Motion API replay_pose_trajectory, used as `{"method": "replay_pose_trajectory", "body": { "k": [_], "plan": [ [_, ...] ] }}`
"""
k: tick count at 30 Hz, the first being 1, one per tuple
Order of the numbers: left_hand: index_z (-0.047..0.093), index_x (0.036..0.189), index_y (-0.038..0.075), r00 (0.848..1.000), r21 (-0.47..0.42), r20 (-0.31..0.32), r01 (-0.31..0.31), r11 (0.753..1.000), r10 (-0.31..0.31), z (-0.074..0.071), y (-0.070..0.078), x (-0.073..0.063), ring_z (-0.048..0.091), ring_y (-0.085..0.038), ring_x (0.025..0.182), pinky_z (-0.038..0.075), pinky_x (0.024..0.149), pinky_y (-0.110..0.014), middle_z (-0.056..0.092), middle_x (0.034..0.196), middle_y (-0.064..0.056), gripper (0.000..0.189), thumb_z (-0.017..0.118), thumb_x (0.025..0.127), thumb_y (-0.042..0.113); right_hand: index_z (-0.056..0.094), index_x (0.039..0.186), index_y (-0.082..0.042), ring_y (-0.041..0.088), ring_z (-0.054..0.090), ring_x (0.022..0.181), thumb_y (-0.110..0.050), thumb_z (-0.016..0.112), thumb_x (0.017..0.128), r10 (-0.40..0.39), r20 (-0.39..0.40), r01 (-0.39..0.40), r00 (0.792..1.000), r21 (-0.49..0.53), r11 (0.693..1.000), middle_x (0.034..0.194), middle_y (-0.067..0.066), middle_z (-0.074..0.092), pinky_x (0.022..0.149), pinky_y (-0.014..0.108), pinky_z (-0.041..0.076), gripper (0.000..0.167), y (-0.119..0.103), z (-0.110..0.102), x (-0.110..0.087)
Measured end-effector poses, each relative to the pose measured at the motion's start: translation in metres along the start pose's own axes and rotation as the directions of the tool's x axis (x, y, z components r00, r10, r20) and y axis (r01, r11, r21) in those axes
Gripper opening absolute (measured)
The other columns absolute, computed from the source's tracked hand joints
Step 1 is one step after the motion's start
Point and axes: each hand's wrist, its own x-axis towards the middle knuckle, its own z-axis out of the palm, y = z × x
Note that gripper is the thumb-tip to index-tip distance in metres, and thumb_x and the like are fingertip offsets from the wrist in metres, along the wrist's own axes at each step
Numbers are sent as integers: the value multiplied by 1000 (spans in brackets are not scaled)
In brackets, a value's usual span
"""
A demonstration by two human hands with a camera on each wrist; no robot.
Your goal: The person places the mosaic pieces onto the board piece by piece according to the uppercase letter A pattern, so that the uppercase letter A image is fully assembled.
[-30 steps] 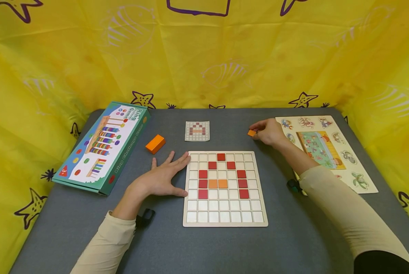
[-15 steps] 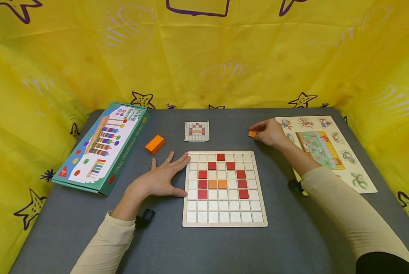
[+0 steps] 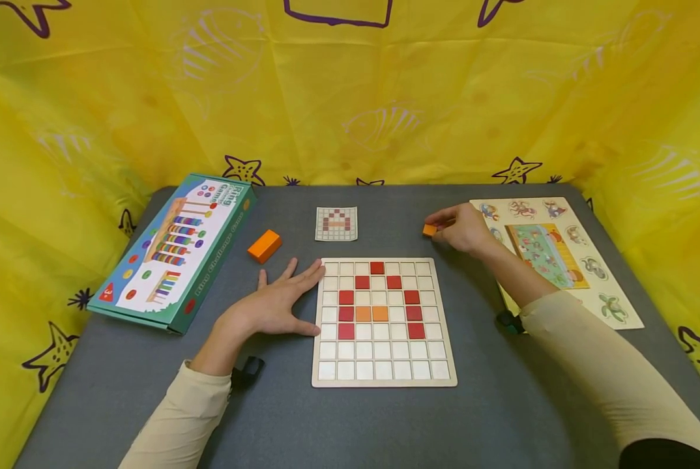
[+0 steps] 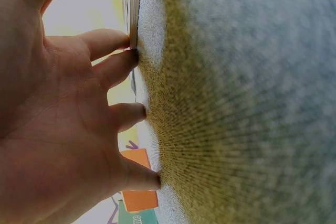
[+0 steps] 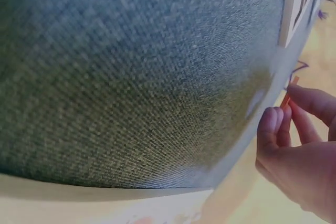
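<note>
A square wooden grid board point(image 3: 384, 383) with white cells lies in the middle of the table. Several red tiles point(image 3: 376, 268) form an arch on it, and two orange tiles point(image 3: 380, 314) sit side by side between the arch's legs. My left hand point(image 3: 274, 305) is spread flat at the board's left side; thumb and index finger touch the edge, and the left wrist view shows the fingertips point(image 4: 152, 181) resting down on the cloth. Beyond the board's far right corner, my right hand point(image 3: 463, 229) pinches a small orange tile point(image 3: 429, 230) between thumb and fingers, seen nearly edge-on in the right wrist view.
A small pattern card point(image 3: 336, 224) lies behind the board. An orange block point(image 3: 264, 246) rests beyond the left hand. At left is a green ring game box point(image 3: 174, 251); at right, an animal picture board point(image 3: 614, 273) lies partly under the right forearm. Yellow cloth point(image 3: 350, 98) encloses the table.
The head view has shifted very slightly. The left hand stays at the board's edge, and the right hand keeps its pinch on the orange tile in nearly the same spot.
</note>
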Motion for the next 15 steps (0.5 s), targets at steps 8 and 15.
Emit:
{"method": "replay_pose_trajectory", "body": {
  "k": [8, 15],
  "plan": [
    [14, 169, 27, 1000, 3, -6, -8, 1000, 8, 0, 0, 0, -6, -41, 162, -13, 111, -84, 6, 177, 6, 115, 85, 82, 53, 76, 122, -2, 29, 66, 103, 1, 77, 87, -24, 8, 24, 1000, 32, 999, 119, 21, 75, 73, 20, 51, 35, -5, 1, -8],
    [14, 169, 27, 1000, 5, -2, -7, 1000, 7, 0, 0, 0, -7, -41, 162, -13, 111, -84, 5, 177, 5, 115, 85, 82, 53, 77, 120, 0, 31, 67, 101, 3, 77, 87, -79, 34, 77, 996, 59, 995, 115, 23, 76, 73, 16, 51, 34, -7, 4, -17]
  ]
}}
